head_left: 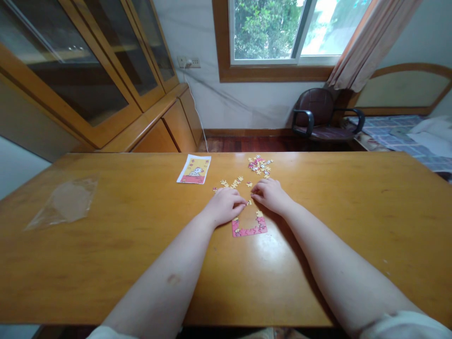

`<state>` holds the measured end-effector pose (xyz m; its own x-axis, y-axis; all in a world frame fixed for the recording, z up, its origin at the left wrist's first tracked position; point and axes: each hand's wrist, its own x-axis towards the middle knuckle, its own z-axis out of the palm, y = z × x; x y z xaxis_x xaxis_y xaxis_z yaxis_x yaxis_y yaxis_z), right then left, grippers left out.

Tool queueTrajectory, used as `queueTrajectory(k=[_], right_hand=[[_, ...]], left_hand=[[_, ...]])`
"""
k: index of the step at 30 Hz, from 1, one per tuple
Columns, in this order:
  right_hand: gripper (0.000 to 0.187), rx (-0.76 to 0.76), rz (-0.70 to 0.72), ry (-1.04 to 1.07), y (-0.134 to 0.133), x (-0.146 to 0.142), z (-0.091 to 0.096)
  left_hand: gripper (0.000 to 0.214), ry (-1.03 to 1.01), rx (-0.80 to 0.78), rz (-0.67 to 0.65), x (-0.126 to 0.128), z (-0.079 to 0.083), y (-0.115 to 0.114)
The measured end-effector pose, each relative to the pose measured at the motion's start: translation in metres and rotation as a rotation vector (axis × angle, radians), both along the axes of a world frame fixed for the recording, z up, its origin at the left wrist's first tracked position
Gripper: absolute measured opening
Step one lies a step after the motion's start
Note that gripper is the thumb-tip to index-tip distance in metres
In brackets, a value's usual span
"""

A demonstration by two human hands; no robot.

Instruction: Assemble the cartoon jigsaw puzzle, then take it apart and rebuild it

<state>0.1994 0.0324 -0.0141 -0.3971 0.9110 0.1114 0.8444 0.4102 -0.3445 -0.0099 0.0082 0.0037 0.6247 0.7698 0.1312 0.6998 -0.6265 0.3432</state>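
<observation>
Left hand (226, 205), right hand (271, 195) at pink jigsaw frame (249, 228), wooden table (106, 263).
Fingers on both pressed together, tips down just beyond the frame's open end; cannot tell if either pinches. Loose pieces (259, 165) heaped farther on; picture card (194, 169) to their left.

Nothing legible here; no text or numbers.

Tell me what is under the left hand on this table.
The left hand rests on the wooden table, with yellow jigsaw pieces just past its fingers. Whatever lies beneath the palm is covered and cannot be seen.
</observation>
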Motion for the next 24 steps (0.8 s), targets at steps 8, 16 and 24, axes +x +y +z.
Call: queueTrajectory(k=[8, 16, 24], right_hand=[[0.010, -0.022, 0.021, 0.033, -0.001, -0.001, 0.000], [0.014, -0.162, -0.038, 0.390, 0.004, 0.003, -0.008], [0.010, -0.080, 0.051, 0.431, 0.006, 0.002, -0.009]], left_hand=[[0.022, -0.002, 0.002, 0.003, 0.001, -0.001, 0.000], [0.025, -0.001, -0.010, -0.020, 0.001, -0.001, -0.001], [0.027, -0.001, -0.025, -0.029, 0.001, -0.004, -0.001]])
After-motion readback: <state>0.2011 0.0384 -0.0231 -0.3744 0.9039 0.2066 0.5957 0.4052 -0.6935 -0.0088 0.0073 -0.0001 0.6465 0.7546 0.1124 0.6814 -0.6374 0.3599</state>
